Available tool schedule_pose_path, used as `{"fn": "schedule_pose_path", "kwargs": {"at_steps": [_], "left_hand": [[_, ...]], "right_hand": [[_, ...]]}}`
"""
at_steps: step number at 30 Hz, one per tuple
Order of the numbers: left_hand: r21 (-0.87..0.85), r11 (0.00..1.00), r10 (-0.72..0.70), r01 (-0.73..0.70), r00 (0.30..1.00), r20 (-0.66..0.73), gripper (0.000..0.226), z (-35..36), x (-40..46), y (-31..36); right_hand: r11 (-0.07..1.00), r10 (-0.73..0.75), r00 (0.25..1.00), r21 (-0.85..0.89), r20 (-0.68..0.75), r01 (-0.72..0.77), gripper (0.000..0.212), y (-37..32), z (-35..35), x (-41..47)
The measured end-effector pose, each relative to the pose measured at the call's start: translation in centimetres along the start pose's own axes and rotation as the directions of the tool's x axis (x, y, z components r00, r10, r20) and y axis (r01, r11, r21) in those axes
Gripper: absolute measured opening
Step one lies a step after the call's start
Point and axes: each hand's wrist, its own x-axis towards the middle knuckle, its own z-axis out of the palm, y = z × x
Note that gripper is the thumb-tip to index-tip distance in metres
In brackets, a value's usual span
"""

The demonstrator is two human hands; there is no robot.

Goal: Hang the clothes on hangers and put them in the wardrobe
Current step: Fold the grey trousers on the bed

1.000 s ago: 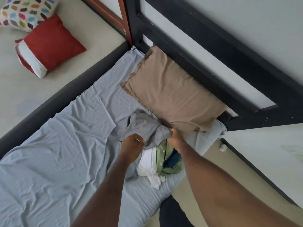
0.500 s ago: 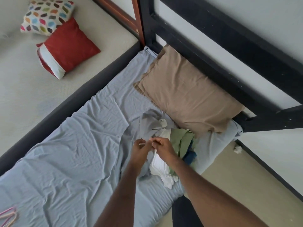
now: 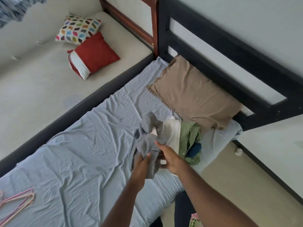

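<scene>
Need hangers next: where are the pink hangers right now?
In the head view the pink hangers lie on the blue-grey sheet at the bottom-left edge, well to the left of both hands and far from the clothes pile by the tan pillow.

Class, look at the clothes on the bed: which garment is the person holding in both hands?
The grey garment: left hand and right hand both grip it, lifted. The white, green and blue clothes lie untouched.

both hands, left hand (image 3: 142, 166) and right hand (image 3: 170, 158), hold a grey garment (image 3: 148, 141) above the bed (image 3: 85, 145), beside the clothes pile (image 3: 188, 136).
</scene>
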Motion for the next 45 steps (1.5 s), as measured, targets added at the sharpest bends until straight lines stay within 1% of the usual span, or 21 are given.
{"fn": "schedule_pose_path", "kwargs": {"at_steps": [2, 3, 5, 6, 8, 10, 11, 13, 16, 18, 20, 22, 24, 26, 29, 31, 34, 37, 40, 43, 45], "left_hand": [[0.083, 0.995, 0.042, -0.048, 0.997, 0.071, 0.040, -1.2, -1.9, -0.3], [0.151, 0.986, 0.064, -0.073, 0.996, 0.063, 0.042, -2.7, -3.9, -0.5], [0.353, 0.935, 0.045, -0.043, 0.999, 0.003, 0.057, -3.7, -4.8, -0.5], [0.438, 0.899, 0.031, -0.009, 0.999, -0.044, 0.058, -4.2, -4.9, -0.5], [0.496, 0.868, 0.064, 0.013, 0.988, -0.138, 0.051, -7.3, -6.7, -1.1], [0.494, 0.869, 0.114, -0.008, 0.976, -0.184, 0.039, -10.7, -7.7, -1.7], [0.485, 0.874, 0.132, -0.021, 0.972, -0.196, 0.033, -12.5, -8.2, -2.0], [0.457, 0.886, 0.170, -0.076, 0.971, -0.168, 0.024, -15.5, -10.5, -1.8], [0.385, 0.907, 0.214, -0.170, 0.974, -0.075, 0.034, -18.8, -14.5, -1.1], [0.306, 0.918, 0.262, -0.254, 0.965, 0.014, 0.045, -20.8, -17.7, -0.7], [0.203, 0.935, 0.286, -0.291, 0.957, 0.053, 0.055, -22.5, -21.0, -0.1], [0.095, 0.945, 0.311, -0.314, 0.949, 0.043, 0.053, -23.7, -24.0, 0.5], [0.009, 0.944, 0.331, -0.331, 0.944, -0.016, 0.050, -24.4, -26.6, 1.2], [-0.032, 0.940, 0.334, -0.338, 0.937, -0.105, 0.049, -24.9, -29.3, 1.5], [-0.042, 0.944, 0.307, -0.328, 0.916, -0.257, 0.049, -25.7, -32.5, 1.5], [-0.010, 0.942, 0.315, -0.337, 0.891, -0.328, 0.049, -26.5, -35.0, 1.4], [0.022, 0.933, 0.336, -0.360, 0.848, -0.410, 0.048, -27.5, -38.9, 1.3], [0.104, 0.922, 0.370, -0.372, 0.771, -0.518, 0.060, -28.0, -42.7, 0.4], [0.103, 0.918, 0.363, -0.382, 0.712, -0.601, 0.058, -28.0, -46.3, -0.9], [0.020, 0.914, 0.296, -0.406, 0.632, -0.716, 0.058, -28.0, -50.0, -3.5], [0.006, 0.938, 0.213, -0.348, 0.562, -0.799, 0.049, -28.3, -52.2, -5.9]], "right_hand": [[0.995, -0.034, 0.999, 0.089, -0.026, 0.036, 0.034, 0.3, 1.5, -0.5], [0.987, -0.063, 0.998, 0.146, -0.012, 0.064, 0.029, 1.2, 3.2, -1.6], [0.978, -0.107, 0.993, 0.185, 0.038, 0.099, 0.029, 1.7, 4.5, -1.7], [0.982, -0.111, 0.991, 0.159, 0.081, 0.097, 0.031, 2.2, 5.2, -1.6], [0.993, -0.092, 0.981, 0.087, 0.169, 0.078, 0.031, 4.3, 7.8, -2.9], [0.996, -0.083, 0.979, -0.009, 0.186, 0.086, 0.031, 5.8, 9.7, -3.4], [0.994, -0.090, 0.983, -0.054, 0.159, 0.100, 0.030, 6.3, 10.5, -3.6], [0.986, -0.098, 0.988, -0.125, 0.118, 0.112, 0.026, 6.9, 11.9, -4.2], [0.935, -0.214, 0.976, -0.281, 0.036, 0.215, 0.021, 6.7, 13.7, -4.4], [0.849, -0.361, 0.932, -0.422, -0.026, 0.317, 0.034, 6.2, 14.4, -3.4], [0.786, -0.438, 0.899, -0.491, -0.013, 0.376, 0.049, 5.6, 14.4, -2.3], [0.801, -0.384, 0.923, -0.495, 0.007, 0.337, 0.054, 4.9, 14.7, -2.4], [0.806, -0.262, 0.965, -0.543, 0.028, 0.235, 0.058, 4.8, 15.3, -2.5], [0.771, -0.174, 0.975, -0.597, 0.139, 0.222, 0.067, 5.2, 16.9, -2.9], [0.756, -0.071, 0.938, -0.596, 0.339, 0.273, 0.079, 5.7, 20.5, -3.0], [0.771, -0.027, 0.900, -0.564, 0.434, 0.295, 0.071, 6.2, 23.6, -3.4], [0.737, -0.012, 0.838, -0.562, 0.545, 0.376, 0.048, 6.6, 28.7, -4.3], [0.667, 0.008, 0.826, -0.619, 0.564, 0.416, 0.035, 7.8, 33.1, -5.5], [0.582, 0.105, 0.811, -0.696, 0.576, 0.419, 0.025, 9.6, 35.9, -6.2], [0.617, 0.211, 0.804, -0.714, 0.556, 0.332, 0.024, 11.3, 37.8, -8.0], [0.611, 0.283, 0.773, -0.728, 0.567, 0.310, 0.024, 11.7, 39.1, -9.5]]}}
